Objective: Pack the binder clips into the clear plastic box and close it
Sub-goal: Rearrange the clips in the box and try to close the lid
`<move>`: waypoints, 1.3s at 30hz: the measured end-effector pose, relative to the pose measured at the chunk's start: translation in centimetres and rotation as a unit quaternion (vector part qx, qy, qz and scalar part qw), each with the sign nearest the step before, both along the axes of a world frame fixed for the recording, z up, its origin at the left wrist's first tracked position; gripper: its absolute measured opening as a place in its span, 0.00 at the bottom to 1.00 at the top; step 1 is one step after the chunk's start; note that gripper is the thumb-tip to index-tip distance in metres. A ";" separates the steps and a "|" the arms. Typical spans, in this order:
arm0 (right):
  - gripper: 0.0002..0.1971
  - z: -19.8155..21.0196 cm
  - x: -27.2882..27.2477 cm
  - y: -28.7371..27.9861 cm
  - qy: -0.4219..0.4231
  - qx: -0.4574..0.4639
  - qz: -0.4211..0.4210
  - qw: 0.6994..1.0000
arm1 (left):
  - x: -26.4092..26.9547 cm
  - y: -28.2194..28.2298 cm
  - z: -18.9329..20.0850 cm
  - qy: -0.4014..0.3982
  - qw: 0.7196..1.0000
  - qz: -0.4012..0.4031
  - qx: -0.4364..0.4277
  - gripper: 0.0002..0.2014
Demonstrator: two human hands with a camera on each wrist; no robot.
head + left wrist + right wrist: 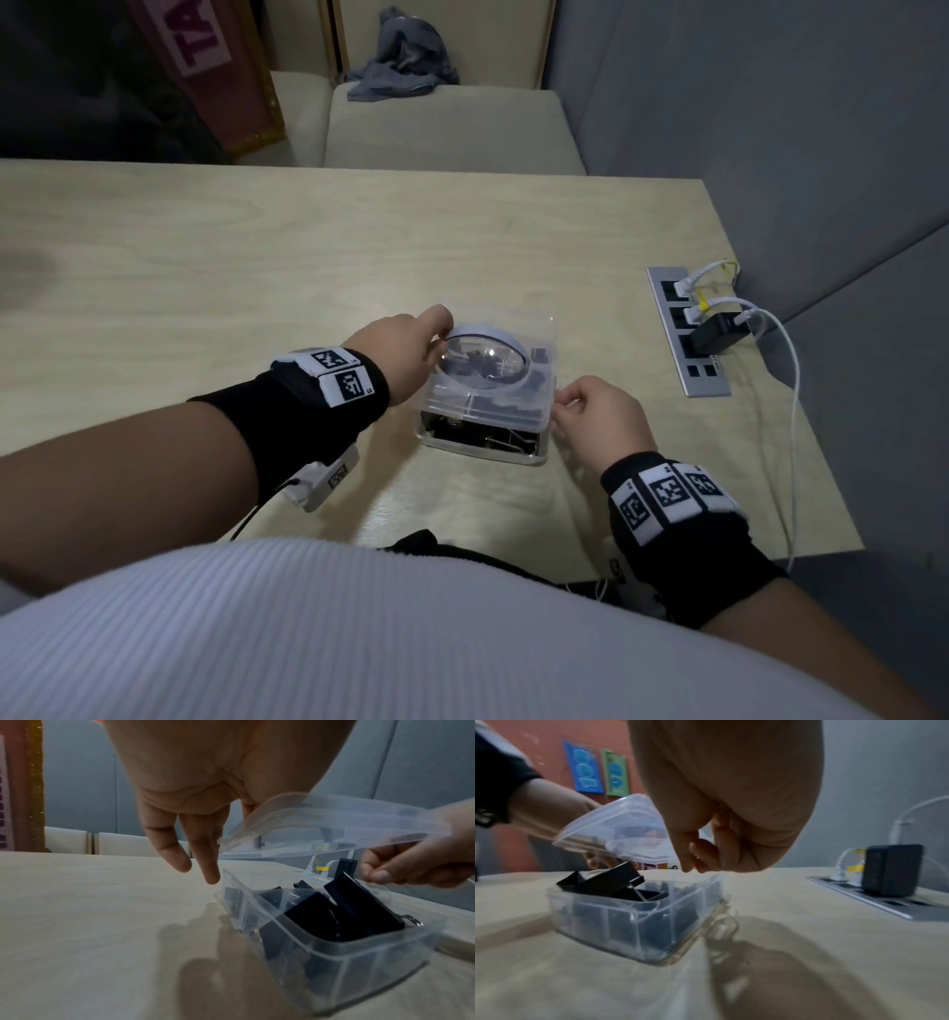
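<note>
Your left hand point(398, 354) and right hand point(598, 411) pinch the lid point(488, 370) over the box point(482, 442); a tall binder clip point(603, 880) blocks it; power strip point(688, 334) nearby.

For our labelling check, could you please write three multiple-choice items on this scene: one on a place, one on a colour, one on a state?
1. Where are the binder clips?
A. Scattered on the table
B. Inside the clear plastic box
C. On the chair

2. What colour are the clips?
A. Black
B. Red
C. Yellow

3. How is the lid?
A. Snapped shut
C. Lying flat on the table
B. Raised and tilted above the box

Key: 1 B, both wrist views show them piled in the box; 2 A, their bodies are black; 3 B, the left hand and right hand hold it above the rim.
</note>
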State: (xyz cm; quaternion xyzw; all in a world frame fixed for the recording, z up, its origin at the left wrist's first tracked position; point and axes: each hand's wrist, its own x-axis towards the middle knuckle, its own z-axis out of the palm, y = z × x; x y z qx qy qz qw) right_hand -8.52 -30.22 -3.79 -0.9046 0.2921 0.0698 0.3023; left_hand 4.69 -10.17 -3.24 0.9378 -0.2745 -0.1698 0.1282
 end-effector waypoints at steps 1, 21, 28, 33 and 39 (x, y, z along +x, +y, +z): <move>0.05 -0.1 -0.1 -0.4 -0.005 0.011 -0.022 1.000 | -0.1 -0.1 -0.2 0.004 1.000 -0.008 0.004 0.10; 0.10 -0.4 0.3 0.1 -0.099 0.031 -0.045 0.994 | -1.0 -0.5 -1.1 -0.040 0.999 0.012 0.033 0.06; 0.07 0.7 0.5 1.8 -0.084 -0.049 0.172 0.980 | 2.7 1.5 -0.4 -0.062 0.989 0.130 -0.016 0.10; 0.24 0.2 1.5 4.1 0.035 -0.128 0.381 0.915 | 3.1 2.1 -0.3 -0.065 0.987 0.145 -0.012 0.10; 0.10 0.4 2.1 4.6 0.007 -0.106 0.358 0.928 | 2.4 2.3 -0.6 -0.054 0.988 0.143 -0.006 0.10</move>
